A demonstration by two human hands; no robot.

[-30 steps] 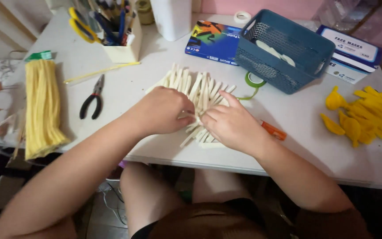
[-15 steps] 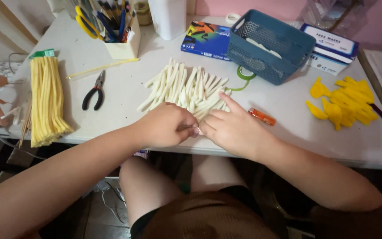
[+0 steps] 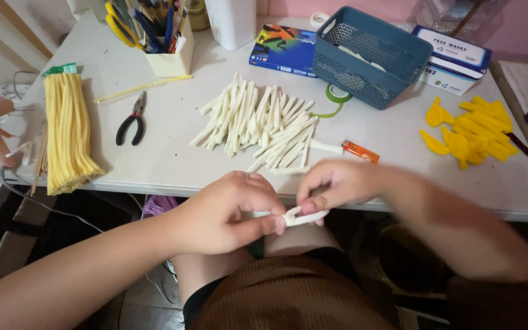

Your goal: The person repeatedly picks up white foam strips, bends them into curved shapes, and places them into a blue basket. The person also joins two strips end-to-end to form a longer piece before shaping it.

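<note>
Both hands are down at the lower middle of the frame, just off the front edge of the white surface, and they're pinched together on one white fuzzy stem, looks like a pipe cleaner or chenille stick. The left hand grips one end between thumb and fingers, the right hand pinches the other end, and the stick is bent into a little loop between them. So neither hand is free, both are clamped on that same piece. Going by the bend, I'd guess it's super light and soft on the outside with a wire core that keeps whatever shape you give it, so grabbing near the ends and bending the middle seems the way to go. Just above the hands, mid-frame, is the pile of white stems. An orange lighter sits right of that, black pliers to the left, and a bundle of yellow stems far left. A blue basket is upper right, with yellow petal shapes at the right edge.
</note>
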